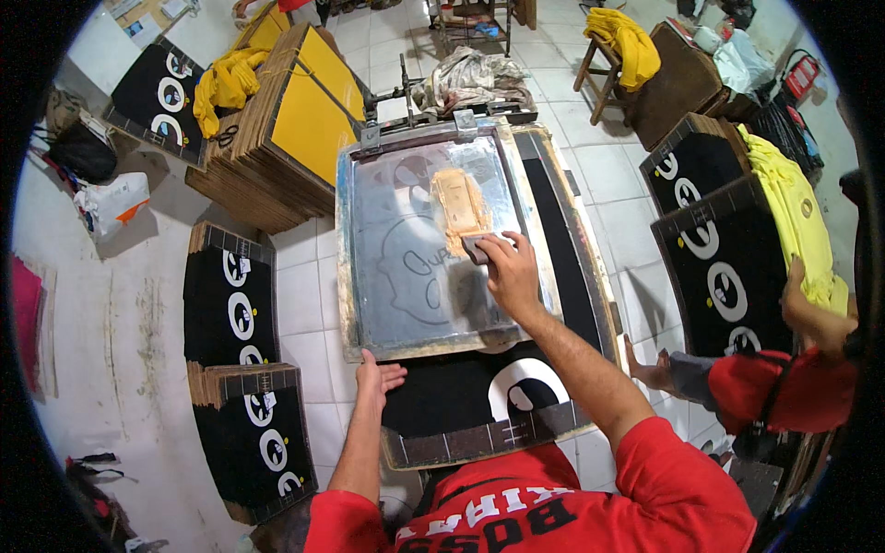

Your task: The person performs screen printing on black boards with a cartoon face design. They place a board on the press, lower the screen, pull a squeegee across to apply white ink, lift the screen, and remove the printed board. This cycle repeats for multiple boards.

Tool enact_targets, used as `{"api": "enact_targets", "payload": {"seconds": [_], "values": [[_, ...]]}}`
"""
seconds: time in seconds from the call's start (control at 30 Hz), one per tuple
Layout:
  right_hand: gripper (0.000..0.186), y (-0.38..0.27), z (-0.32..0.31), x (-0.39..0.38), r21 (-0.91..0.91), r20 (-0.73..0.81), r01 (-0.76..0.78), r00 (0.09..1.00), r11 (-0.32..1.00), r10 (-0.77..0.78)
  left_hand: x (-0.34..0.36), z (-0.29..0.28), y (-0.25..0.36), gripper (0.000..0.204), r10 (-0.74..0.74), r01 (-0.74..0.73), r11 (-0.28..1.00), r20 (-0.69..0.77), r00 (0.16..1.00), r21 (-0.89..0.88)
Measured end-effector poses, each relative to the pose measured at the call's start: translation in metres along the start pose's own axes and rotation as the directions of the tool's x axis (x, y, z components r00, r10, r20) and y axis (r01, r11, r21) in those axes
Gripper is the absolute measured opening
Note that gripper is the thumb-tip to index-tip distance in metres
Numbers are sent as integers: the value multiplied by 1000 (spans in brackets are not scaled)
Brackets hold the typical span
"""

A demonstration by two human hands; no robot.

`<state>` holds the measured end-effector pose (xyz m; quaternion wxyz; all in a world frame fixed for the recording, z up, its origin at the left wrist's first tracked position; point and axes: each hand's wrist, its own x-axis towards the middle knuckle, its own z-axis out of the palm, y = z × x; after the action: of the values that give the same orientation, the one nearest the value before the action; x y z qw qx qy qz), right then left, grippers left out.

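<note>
My right hand (505, 263) grips a squeegee (476, 249) on the screen-printing frame (387, 276), at the lower edge of a patch of tan ink (461, 198) on the mesh. Dark outlines and lettering show through the mesh. My left hand (378, 378) is at the frame's lower-left corner, thumb against the edge and fingers stretched out. Below the frame lies a black printing board (433, 396) with a white eye-shaped print (525, 396).
Stacks of black printed boards (230, 313) stand on both sides, with tall yellow boards (309, 101) back left. Yellow garments (622, 46) hang over a stool behind. A co-worker in red (784, 387) is close on my right, beside a pale-yellow garment (797, 212).
</note>
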<state>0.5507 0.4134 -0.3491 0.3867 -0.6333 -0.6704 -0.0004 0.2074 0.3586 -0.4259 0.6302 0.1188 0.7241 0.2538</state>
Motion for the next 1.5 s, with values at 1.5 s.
{"api": "enact_targets", "payload": {"seconds": [1.5], "values": [[28,48,77,132,-322,492,22,858,946,148,-3,45,-56,69,889,-590,-225,411,201,775]]}}
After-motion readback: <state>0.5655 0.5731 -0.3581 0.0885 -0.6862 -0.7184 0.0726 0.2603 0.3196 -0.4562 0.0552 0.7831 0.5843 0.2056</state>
